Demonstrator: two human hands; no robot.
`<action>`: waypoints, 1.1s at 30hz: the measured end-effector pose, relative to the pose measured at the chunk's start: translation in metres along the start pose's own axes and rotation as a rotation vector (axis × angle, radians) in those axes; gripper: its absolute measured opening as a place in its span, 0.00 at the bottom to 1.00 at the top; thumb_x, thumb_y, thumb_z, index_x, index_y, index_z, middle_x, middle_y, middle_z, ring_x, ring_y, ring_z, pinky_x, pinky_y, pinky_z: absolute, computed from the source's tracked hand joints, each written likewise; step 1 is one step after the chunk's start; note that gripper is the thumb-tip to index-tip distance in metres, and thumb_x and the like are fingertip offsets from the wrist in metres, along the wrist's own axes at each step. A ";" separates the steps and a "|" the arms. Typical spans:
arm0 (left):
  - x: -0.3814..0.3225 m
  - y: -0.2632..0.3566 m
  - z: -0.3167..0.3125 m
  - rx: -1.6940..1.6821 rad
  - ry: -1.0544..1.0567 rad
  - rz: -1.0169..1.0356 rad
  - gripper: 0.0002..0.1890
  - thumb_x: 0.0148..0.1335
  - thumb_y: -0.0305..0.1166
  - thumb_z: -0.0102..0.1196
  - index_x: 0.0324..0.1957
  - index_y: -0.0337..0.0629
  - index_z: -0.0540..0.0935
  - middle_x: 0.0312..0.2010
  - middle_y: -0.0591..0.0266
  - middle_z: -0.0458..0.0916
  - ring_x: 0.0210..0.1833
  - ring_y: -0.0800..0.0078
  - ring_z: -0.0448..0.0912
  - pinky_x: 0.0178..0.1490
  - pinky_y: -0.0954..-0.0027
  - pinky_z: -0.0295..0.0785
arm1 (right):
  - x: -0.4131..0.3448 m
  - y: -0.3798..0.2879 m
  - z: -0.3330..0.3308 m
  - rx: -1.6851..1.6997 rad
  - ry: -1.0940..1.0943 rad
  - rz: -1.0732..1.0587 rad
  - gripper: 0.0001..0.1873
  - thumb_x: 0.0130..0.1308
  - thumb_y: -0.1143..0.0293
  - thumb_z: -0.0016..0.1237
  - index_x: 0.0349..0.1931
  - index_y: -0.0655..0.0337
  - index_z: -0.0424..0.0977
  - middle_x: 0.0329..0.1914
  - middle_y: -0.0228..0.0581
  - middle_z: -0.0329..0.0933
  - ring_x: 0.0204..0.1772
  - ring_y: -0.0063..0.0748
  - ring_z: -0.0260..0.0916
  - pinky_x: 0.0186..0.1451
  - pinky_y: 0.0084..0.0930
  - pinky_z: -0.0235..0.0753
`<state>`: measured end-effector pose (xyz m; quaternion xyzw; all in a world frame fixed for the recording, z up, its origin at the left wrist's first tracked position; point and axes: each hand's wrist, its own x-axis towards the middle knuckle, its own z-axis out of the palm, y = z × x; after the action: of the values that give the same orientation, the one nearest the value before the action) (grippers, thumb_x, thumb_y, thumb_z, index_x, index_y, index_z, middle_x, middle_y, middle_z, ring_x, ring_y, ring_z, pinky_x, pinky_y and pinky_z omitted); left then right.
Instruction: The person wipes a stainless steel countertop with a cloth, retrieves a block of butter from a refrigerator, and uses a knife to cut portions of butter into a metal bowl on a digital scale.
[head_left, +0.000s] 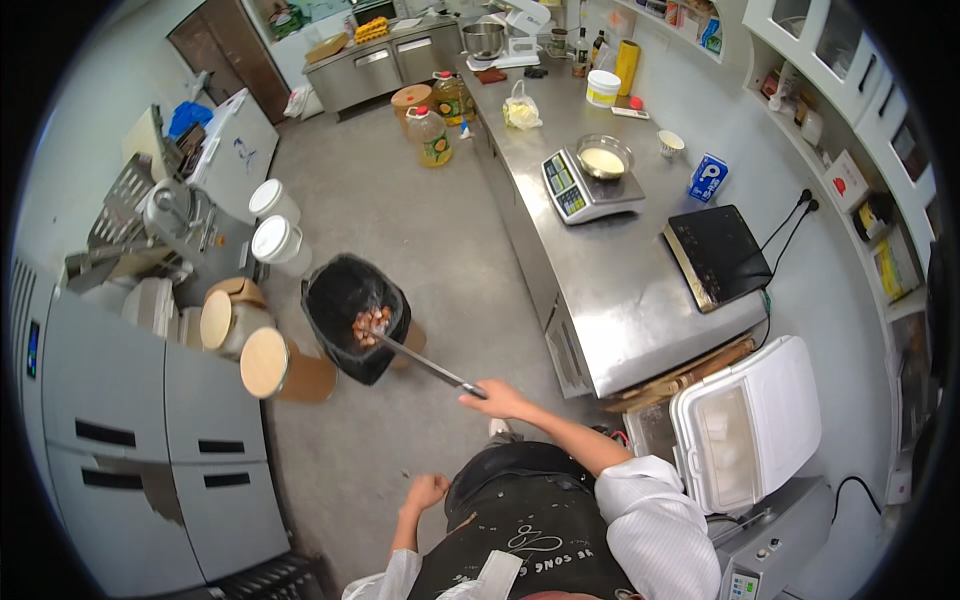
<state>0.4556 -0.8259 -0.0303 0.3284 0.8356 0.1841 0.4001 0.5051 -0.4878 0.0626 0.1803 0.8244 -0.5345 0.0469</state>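
Note:
My right hand (495, 399) grips the dark handle of a long metal utensil (424, 361). The utensil slants down to the left, over the rim of a trash bin lined with a black bag (334, 289). Its far end meets a heap of brown and white pieces that look like eggshells (370, 325) in the bin; that end's shape cannot be made out. Beside the dark apron (517, 517), my left hand (429, 491) hangs low with its fingers curled in, and nothing shows in it.
Left of the bin stand lidded fibre drums (300, 367) and white buckets (281, 244). On the right, a steel counter (592, 277) carries a scale (574, 184) with a metal bowl (604, 159), a blue carton (707, 178) and an induction cooker (716, 255). An ingredient bin (795, 420) stands nearby.

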 end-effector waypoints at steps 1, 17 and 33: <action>0.033 0.015 -0.033 -0.012 0.021 0.042 0.14 0.63 0.39 0.57 0.37 0.39 0.87 0.31 0.42 0.84 0.37 0.49 0.85 0.42 0.59 0.78 | 0.014 -0.001 -0.035 -0.066 -0.017 0.109 0.27 0.67 0.43 0.55 0.34 0.64 0.78 0.21 0.38 0.76 0.28 0.35 0.77 0.34 0.34 0.76; 0.595 0.280 -0.369 0.011 0.062 0.497 0.11 0.65 0.24 0.53 0.46 0.40 0.86 0.41 0.48 0.86 0.41 0.57 0.86 0.45 0.65 0.80 | 0.349 0.090 -0.375 0.474 0.845 0.336 0.15 0.72 0.59 0.54 0.43 0.65 0.76 0.19 0.34 0.76 0.21 0.21 0.71 0.26 0.24 0.70; 1.104 0.595 -0.509 0.152 -0.159 1.322 0.10 0.57 0.21 0.55 0.39 0.42 0.86 0.40 0.54 0.85 0.46 0.52 0.81 0.50 0.55 0.75 | 0.638 0.134 -0.576 0.286 1.285 0.709 0.20 0.67 0.60 0.58 0.49 0.66 0.73 0.29 0.53 0.79 0.33 0.55 0.79 0.37 0.40 0.75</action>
<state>-0.2196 0.3459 0.0160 0.8110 0.4373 0.3062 0.2393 0.0242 0.2357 0.0193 0.7163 0.5044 -0.3787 -0.2983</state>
